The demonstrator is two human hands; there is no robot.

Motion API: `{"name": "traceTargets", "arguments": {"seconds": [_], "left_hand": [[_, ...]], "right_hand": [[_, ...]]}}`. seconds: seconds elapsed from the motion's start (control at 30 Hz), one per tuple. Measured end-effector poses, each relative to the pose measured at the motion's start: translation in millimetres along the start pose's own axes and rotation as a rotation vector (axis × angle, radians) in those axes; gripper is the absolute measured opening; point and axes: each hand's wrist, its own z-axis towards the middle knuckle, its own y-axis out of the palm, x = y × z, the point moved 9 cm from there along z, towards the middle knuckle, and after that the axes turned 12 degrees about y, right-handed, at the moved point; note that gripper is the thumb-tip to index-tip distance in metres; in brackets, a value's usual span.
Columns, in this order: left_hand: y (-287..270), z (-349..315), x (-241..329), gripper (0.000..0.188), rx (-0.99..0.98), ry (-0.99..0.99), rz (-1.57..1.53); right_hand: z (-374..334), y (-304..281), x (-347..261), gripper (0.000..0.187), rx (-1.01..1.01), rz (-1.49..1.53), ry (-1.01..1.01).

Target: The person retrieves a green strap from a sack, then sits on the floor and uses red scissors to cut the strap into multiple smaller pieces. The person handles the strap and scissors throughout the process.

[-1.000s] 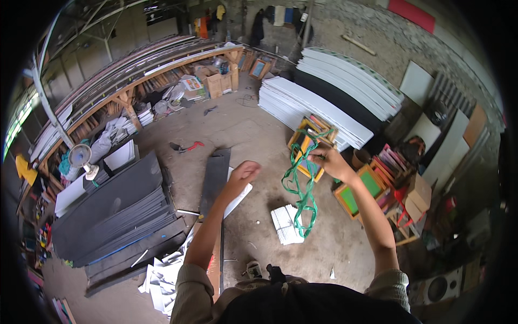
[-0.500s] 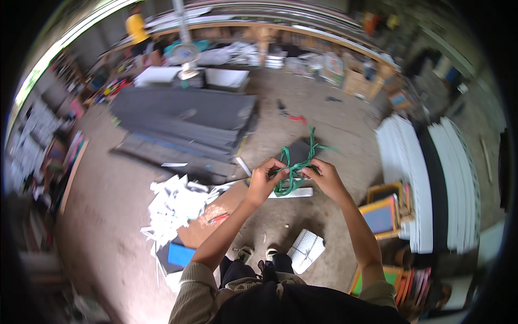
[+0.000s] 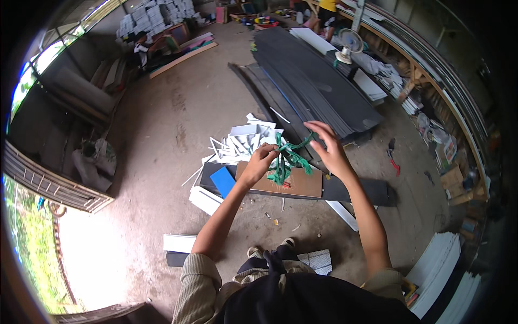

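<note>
A tangled bunch of green plastic string hangs in front of me, above a brown board. My left hand is closed, pinching the bunch between thumb and fingertips. To its right is my right hand, with thumb and fingers apart. One strand of the string stretches across to the gap between those fingers; whether it touches them is hard to see. Beneath the hands, a small red item lies on the brown board, partly covered by the string. Behind the board is a heap of white strips.
Long dark sheets are stacked ahead. A standing fan is by a person in yellow. A blue piece lies left of the brown board. A tied white bundle sits by my feet. Red-handled pliers lie right.
My view has swung left, bringing the white heap and board under my hands. My right hand has drawn away from the knot and its fingers have spread; my left still pinches the string.
</note>
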Motion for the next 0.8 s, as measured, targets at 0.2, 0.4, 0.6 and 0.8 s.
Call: {"name": "traceTargets", "arguments": {"seconds": [0.2,0.4,0.6,0.8], "left_hand": [[-97,-69,-6,0.047,-0.080,-0.156,0.227],[-171,-145,-23,0.034,0.038,-0.151,0.334],[-187,-185,-32,0.018,0.120,-0.075,0.348],[-185,-181,-56,0.019,0.228,0.020,0.479]], "right_hand": [[21,173,-63,0.047,-0.478,-0.022,-0.159],[-3,272,-75,0.023,-0.658,-0.033,-0.089],[-25,293,-73,0.026,-0.840,0.022,0.057],[-11,285,-34,0.030,-0.771,-0.176,-0.090]]}}
